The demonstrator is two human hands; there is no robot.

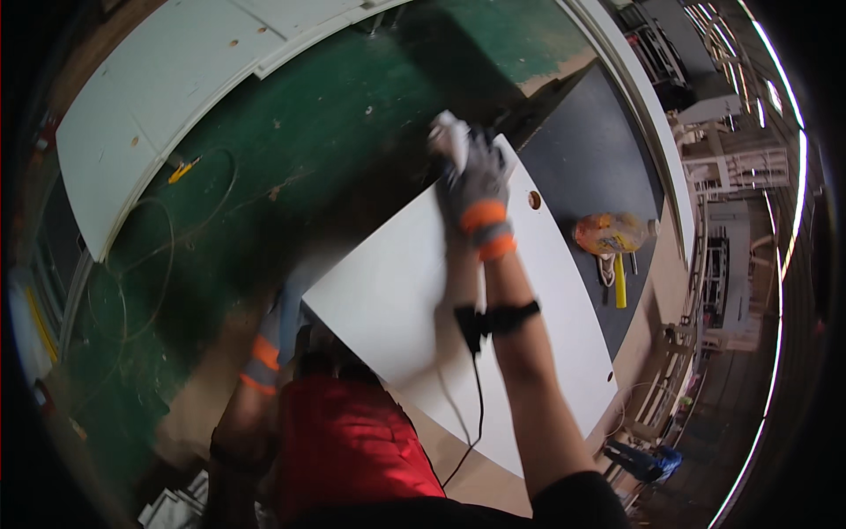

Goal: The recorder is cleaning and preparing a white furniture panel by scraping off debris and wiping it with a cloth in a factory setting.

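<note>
My right hand (483,181), in a grey work glove with orange bands, is at the far edge of a white panel (520,309). Its fingers are closed on a crumpled white cloth (451,137), blurred by motion. The panel has a round hole near its far right side and a smaller one at the near right. My left hand (286,322), gloved alike, is beside the panel's left corner. Motion smears its fingers, so I cannot make out whether they touch the panel. A black strap with a thin cable sits round my right forearm.
Right of the panel, a dark grey board (590,150) carries a plastic bottle (608,233) and a yellow-handled tool (620,282). A long white panel (167,97) curves along the upper left. An air hose with a yellow nozzle (182,171) hangs over the green floor (308,132).
</note>
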